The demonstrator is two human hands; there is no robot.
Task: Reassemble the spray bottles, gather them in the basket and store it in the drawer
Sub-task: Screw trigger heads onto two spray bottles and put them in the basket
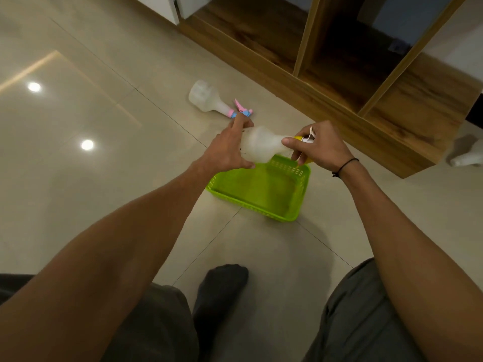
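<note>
My left hand (230, 148) clamps translucent bottle (257, 148) body, right hand (320, 146) pinches yellow spray head (300, 139) at neck. Green basket (261, 205) just below hands. Pink-blue sprayer bottle (209, 99) beyond left hand.

The scene is dimly and warmly lit from above, and two round lamp reflections are thrown as glare on the glossy floor (86, 145). Soft shadows are cast beside the basket (261, 189). Slight blur is seen throughout, and straight lines are bent toward the edges.
</note>
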